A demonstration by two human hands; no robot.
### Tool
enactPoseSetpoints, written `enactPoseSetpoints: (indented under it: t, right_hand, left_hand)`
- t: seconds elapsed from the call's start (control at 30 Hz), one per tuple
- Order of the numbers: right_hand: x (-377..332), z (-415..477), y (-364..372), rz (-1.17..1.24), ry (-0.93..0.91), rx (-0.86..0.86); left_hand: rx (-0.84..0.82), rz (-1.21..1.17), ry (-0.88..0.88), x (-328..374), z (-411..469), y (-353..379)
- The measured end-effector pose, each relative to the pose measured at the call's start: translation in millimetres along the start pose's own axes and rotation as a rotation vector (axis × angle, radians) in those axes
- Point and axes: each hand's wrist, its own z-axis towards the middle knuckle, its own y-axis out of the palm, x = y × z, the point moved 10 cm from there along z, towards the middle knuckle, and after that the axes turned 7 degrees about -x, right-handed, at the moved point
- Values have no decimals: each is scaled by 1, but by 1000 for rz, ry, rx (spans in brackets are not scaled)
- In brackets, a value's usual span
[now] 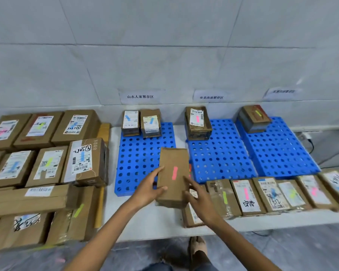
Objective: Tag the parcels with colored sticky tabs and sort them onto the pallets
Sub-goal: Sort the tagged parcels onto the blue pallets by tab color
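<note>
Head view of a white sorting table (145, 218). All positions are given relative to the held parcel (168, 163), a plain brown cardboard box at centre with a pink sticky tab (174, 173) on its upper face.

- **Far left of the held parcel:** a stacked group of cardboard parcels (47, 163), whose labels carry pink, yellow-green or blue tabs.
- **Directly left of and behind it:** the left blue pallet (133, 153), perforated. Two blue-tabbed parcels (131, 122) sit side by side at its far edge, below a paper wall label (140, 96).
- **At its left edge:** the left hand (148, 187) grips it, thumb across the upper face and fingers along the side.
- **The held parcel itself:** it is held up with its long axis running away from the viewer, over the front gap between two pallets.
- **At its right edge:** the right hand (201, 202) holds nothing, its fingers spread and loosely extended. Whether the fingertips touch the box cannot be told.
- **Behind and right:** the middle blue pallet (219, 153), with one pink-tabbed parcel (197, 122) at its far left corner.
- **Farther right:** the right blue pallet (278, 149), with one yellow-green-tabbed parcel (254, 118) at its far left corner.
- **Right of the held parcel, nearer the viewer than those pallets:** a row of tagged parcels (272, 194) along the table's front edge.
</note>
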Motion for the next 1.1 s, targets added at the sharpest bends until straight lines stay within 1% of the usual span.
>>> enactPoseSetpoints:
  t: [0.1,0.2,0.27,0.37,0.47,0.6,0.7,0.73,0.77,0.8,0.83,0.87,0.93,1.0,1.03,1.1]
  right_hand:
    - [-4,15,-49,43,-31,123]
    - [6,22,-104,38,-37,256]
    - [15,26,-142,58,-37,306]
    - [36,40,-195,37,-20,339]
    - [59,75,-238,-85,-17,281]
    - [112,132,-272,-179,55,77]
    - [150,165,-279,-342,123,-75]
    - [158,175,-280,-357,113,-90]
    - [161,182,-281,-305,105,-99]
    - [159,188,-284,-255,102,-65]
    - [158,199,-292,-299,106,-17]
    - [160,210,-295,-259,131,-22]
    - [148,237,-307,-284,122,-35]
    - [146,267,-304,-395,86,-123]
    - [144,282,-305,-446,85,-130]
    - [145,305,-310,-454,102,-119]
  left_hand:
    - [31,15,86,45,36,10]
    - [60,35,170,88,69,38]
    - [84,67,233,111,93,62]
    - [93,109,257,134,134,98]
    - [66,128,238,148,181,129]
    - [7,130,98,134,246,160]
    - [-58,182,-9,117,282,179]
    - [-65,199,-29,113,291,183]
    - [-59,201,-40,111,298,186]
    - [-38,195,-45,109,302,186]
    - [-2,184,-45,110,306,184]
    - [44,178,-36,112,310,180]
    - [133,164,-16,113,313,167]
    - [194,166,-26,107,310,154]
    - [223,162,-36,103,308,148]
    - [275,154,-44,95,300,136]
